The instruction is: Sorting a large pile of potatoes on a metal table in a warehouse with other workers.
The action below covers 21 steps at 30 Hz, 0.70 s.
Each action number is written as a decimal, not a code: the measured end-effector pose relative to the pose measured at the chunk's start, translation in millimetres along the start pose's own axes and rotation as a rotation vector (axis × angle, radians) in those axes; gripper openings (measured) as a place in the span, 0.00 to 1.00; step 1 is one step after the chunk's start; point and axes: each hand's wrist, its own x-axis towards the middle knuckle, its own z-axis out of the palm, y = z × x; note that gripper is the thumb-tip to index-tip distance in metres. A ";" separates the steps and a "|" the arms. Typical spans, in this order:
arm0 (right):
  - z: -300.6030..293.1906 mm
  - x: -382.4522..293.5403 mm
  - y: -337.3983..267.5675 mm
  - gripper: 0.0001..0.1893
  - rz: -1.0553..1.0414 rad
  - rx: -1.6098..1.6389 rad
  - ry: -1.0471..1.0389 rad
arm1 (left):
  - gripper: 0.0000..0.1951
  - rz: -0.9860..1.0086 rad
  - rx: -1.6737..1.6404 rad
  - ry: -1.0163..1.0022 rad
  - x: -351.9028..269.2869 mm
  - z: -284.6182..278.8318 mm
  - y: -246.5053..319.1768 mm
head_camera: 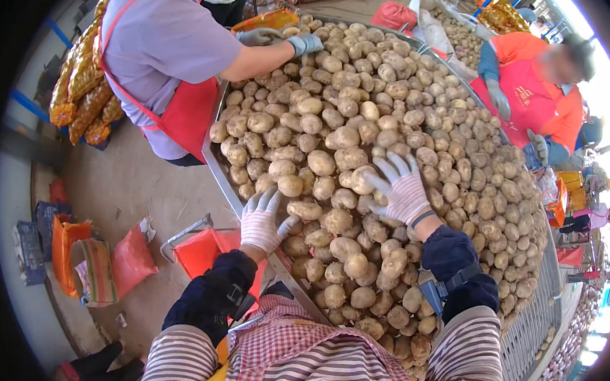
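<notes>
A broad heap of brown potatoes (340, 161) covers the metal sorting table (222, 175) before me. My left hand (263, 223), in a striped knit glove with grey fingertips, rests at the table's near left rim. Its fingers point at the nearest potatoes, thumb apart, holding nothing that I can see. Over the middle of the heap, my right hand (404, 191) is spread in a matching glove. Its fingertips touch a pale potato (361, 180); the palm side is hidden. Soil and small sprouts or roots show on several potatoes.
At the far left, a co-worker's gloved hand (306, 44) reaches onto the heap. Another co-worker in a red apron (527, 106) stands across the table. An open red bag (198, 252) hangs below the left rim. Filled net sacks (85, 83) are stacked at left.
</notes>
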 end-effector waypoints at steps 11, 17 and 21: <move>47.2 158.6 67.4 0.32 0.207 -0.239 0.132 | 0.42 0.010 0.015 -0.042 5.5 3.6 -9.4; 88.3 218.7 111.7 0.36 0.592 -0.167 0.093 | 0.41 0.011 -0.038 -0.057 10.6 3.2 -2.6; 81.5 199.1 74.7 0.33 0.445 -0.082 0.196 | 0.40 -0.007 -0.023 -0.020 5.6 -0.6 -6.6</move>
